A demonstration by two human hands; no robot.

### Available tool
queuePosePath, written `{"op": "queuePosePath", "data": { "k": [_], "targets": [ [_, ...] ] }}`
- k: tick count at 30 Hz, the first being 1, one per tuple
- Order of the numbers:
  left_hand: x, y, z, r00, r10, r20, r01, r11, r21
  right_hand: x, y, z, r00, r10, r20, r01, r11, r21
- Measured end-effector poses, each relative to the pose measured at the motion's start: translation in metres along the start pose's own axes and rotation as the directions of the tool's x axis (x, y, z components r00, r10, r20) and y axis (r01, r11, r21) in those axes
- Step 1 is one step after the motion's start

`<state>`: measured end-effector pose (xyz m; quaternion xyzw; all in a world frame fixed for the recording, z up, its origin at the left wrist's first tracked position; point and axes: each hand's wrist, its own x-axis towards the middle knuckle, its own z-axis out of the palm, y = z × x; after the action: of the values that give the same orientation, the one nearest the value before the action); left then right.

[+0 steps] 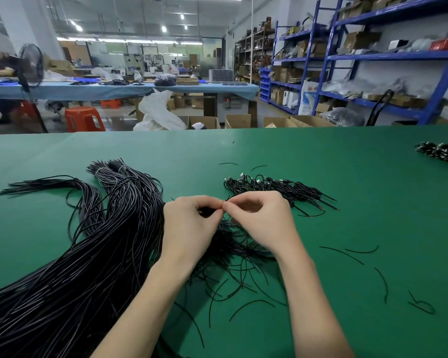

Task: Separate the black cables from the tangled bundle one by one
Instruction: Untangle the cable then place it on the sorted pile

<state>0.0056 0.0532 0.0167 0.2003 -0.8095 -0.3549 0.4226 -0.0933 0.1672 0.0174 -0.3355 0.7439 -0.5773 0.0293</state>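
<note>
Both hands met at the centre of the green mat (347, 177), left hand (189, 226) and right hand (263, 220) each pinching thumb to forefinger on one thin black cable (224, 205) from the tangled bundle (233, 244) beneath them. Sorted cables (277, 188) lay at one o'clock, long strands (88, 254) at nine. Light, limp and springy, such wire probably snags; gripping near a free end should pull it clear.

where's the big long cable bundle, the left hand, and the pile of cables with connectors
long cable bundle (106, 244), head view, on the thick middle of the strands
left hand (189, 223), head view, back of the hand
pile of cables with connectors (274, 186), head view, pile's middle
</note>
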Motion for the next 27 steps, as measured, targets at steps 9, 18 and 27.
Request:
{"op": "queuePosePath", "data": {
  "k": [9,18,27],
  "targets": [
    [-0.001,0.003,0.002,0.996,0.088,0.021,-0.088,0.996,-0.033,-0.002,0.003,0.001,0.989,0.131,0.068,-0.148,0.888,0.436],
    [0.014,-0.002,-0.014,0.766,-0.393,0.509,0.634,0.596,-0.493,-0.007,0.013,0.008,0.987,-0.151,-0.045,0.157,0.971,0.181],
    [0.017,-0.018,-0.024,0.441,-0.371,0.818,0.886,0.035,-0.462,-0.006,0.003,0.011,0.926,-0.376,-0.009,0.376,0.924,0.061]
  ]
}}
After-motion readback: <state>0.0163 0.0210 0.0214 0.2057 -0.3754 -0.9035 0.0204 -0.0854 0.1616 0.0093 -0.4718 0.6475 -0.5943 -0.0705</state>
